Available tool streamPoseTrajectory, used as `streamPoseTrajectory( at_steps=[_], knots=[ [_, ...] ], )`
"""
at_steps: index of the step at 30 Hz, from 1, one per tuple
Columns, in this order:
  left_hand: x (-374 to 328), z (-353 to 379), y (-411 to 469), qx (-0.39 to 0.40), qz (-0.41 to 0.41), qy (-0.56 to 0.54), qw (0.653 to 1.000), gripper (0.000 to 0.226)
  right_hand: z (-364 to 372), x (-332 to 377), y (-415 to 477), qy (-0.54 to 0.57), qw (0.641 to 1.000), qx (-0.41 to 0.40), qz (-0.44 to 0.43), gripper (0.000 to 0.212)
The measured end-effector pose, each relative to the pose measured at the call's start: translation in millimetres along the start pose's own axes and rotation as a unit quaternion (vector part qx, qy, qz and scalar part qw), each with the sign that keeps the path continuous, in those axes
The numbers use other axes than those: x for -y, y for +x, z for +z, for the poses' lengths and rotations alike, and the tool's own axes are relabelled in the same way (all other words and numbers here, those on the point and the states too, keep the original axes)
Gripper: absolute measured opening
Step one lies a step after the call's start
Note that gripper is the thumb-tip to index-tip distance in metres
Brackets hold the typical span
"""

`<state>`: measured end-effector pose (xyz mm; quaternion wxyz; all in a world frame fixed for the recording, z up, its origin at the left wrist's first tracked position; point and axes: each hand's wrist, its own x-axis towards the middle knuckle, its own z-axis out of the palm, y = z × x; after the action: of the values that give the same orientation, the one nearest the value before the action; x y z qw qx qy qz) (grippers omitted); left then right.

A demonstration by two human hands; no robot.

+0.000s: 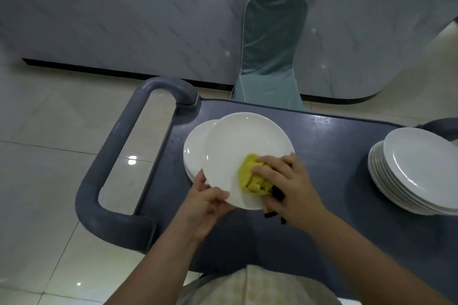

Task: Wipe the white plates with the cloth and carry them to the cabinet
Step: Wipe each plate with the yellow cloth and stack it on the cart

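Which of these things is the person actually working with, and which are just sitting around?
In the job: top plate, gripped by the left hand; yellow cloth, pressed on it by the right hand; left stack beneath it; right stack; grey cart bearing both stacks.
Just lying about: covered chair; marble counter behind it.

The grey cart (322, 146) bears two stacks of white plates, a left stack (194, 148) and a right stack (418, 171) at its ends, neither countable plate by plate, one top plate (243, 141) tilted over the left stack, one yellow cloth (250, 176), two hands, left hand (205, 208) and right hand (285, 186), and one covered chair (270, 57) behind it.
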<state>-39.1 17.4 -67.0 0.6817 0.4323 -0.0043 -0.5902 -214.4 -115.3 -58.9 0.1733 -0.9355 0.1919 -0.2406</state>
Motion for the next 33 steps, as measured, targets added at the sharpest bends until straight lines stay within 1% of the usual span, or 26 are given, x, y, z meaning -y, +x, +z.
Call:
streamPoseTrajectory(
  at_steps=[1,3,5,6,7,9,11,13,14,15,17,18,19,21,22,25,26,27,28,29,30,31,32,33],
  knots=[
    [4,4,0,0.014,-0.004,0.011,1.000,0.070,-11,-12,-1,-0.018,1.000,-0.021,0.014,0.049],
    [10,15,-1,0.038,-0.008,0.052,0.998,0.074,-21,-23,14,-0.029,0.992,-0.076,0.094,0.050],
    [11,26,-1,0.063,0.005,0.090,0.994,0.074,-13,-13,40,0.014,0.973,-0.137,0.183,0.051],
    [9,29,0,0.073,0.018,0.099,0.992,0.073,-5,-3,50,0.042,0.966,-0.155,0.203,0.051],
    [6,32,1,0.079,0.031,0.103,0.991,0.072,3,8,54,0.068,0.965,-0.157,0.199,0.051],
    [-1,34,5,0.087,0.048,0.104,0.990,0.070,13,24,41,0.083,0.980,-0.112,0.145,0.055],
    [-3,32,6,0.086,0.046,0.107,0.989,0.068,9,23,5,0.048,0.995,-0.055,0.063,0.057],
    [3,31,6,0.085,0.032,0.114,0.989,0.075,-9,7,-28,-0.004,0.999,-0.048,0.009,0.054],
    [8,31,6,0.090,0.025,0.126,0.988,0.080,-19,-5,-37,-0.027,0.998,-0.061,0.011,0.054],
    [13,33,5,0.099,0.020,0.146,0.984,0.085,-28,-17,-38,-0.040,0.995,-0.085,0.040,0.054],
    [20,39,3,0.120,0.018,0.194,0.973,0.088,-37,-31,-22,-0.031,0.977,-0.153,0.148,0.053],
    [23,43,3,0.131,0.021,0.211,0.968,0.086,-37,-30,-7,-0.010,0.964,-0.188,0.189,0.050],
    [23,46,4,0.141,0.027,0.221,0.965,0.083,-31,-24,10,0.010,0.955,-0.214,0.207,0.048],
    [20,52,5,0.149,0.046,0.228,0.961,0.077,-15,-3,27,0.038,0.954,-0.225,0.193,0.048],
    [17,53,7,0.147,0.055,0.227,0.961,0.075,-6,5,23,0.039,0.963,-0.206,0.172,0.048],
    [11,49,11,0.131,0.049,0.211,0.967,0.074,2,7,-31,-0.004,0.994,-0.094,0.061,0.047],
    [13,47,11,0.127,0.039,0.202,0.970,0.076,-6,-1,-51,-0.023,0.996,-0.074,0.033,0.045],
    [17,46,10,0.127,0.028,0.196,0.972,0.078,-17,-13,-65,-0.043,0.996,-0.071,0.028,0.047],
    [21,46,8,0.131,0.018,0.196,0.972,0.078,-29,-26,-71,-0.053,0.994,-0.083,0.055,0.051],
    [27,48,7,0.138,0.009,0.203,0.969,0.077,-39,-38,-69,-0.061,0.987,-0.106,0.103,0.056],
    [32,51,6,0.146,0.000,0.210,0.967,0.076,-46,-47,-60,-0.062,0.976,-0.138,0.159,0.056],
    [36,56,5,0.154,-0.005,0.213,0.965,0.075,-50,-50,-44,-0.055,0.963,-0.171,0.203,0.051],
    [37,61,6,0.160,-0.005,0.210,0.964,0.075,-48,-48,-25,-0.044,0.954,-0.197,0.222,0.046],
    [37,66,9,0.163,0.001,0.205,0.965,0.074,-43,-40,-8,-0.031,0.953,-0.212,0.213,0.043]
  ],
)
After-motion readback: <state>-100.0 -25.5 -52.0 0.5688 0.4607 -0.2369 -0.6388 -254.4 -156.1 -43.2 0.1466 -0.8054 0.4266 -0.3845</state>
